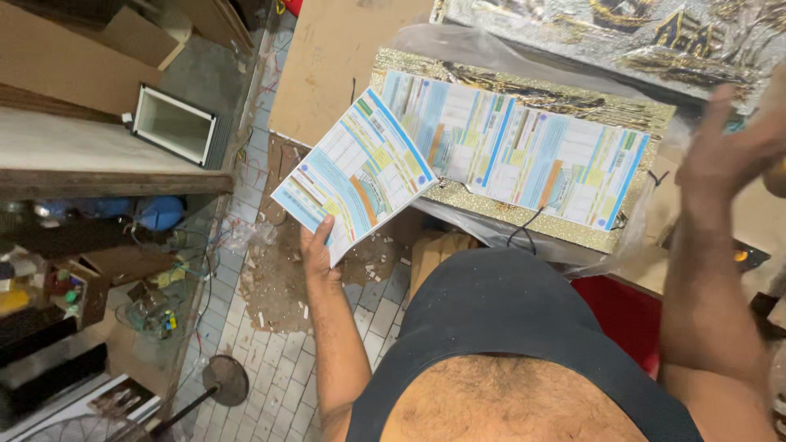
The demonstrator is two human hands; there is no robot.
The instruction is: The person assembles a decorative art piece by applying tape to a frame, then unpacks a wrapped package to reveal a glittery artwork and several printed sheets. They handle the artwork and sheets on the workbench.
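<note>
My left hand [316,250] grips the lower corner of a stack of printed paper sheets [356,173], coloured blue, yellow and orange, held out over the floor. Several similar sheets [524,151] lie side by side on a long gold glitter frame [573,104] that rests on the work surface in front of me. My right hand [727,151] is raised at the right edge, fingers apart, blurred, holding nothing I can see.
A second ornate gold picture under plastic wrap [639,33] lies at the top right. A brown board [336,61] leans beside it. Shelves with clutter and wires [106,245] stand left. Tiled floor [278,352] with debris below.
</note>
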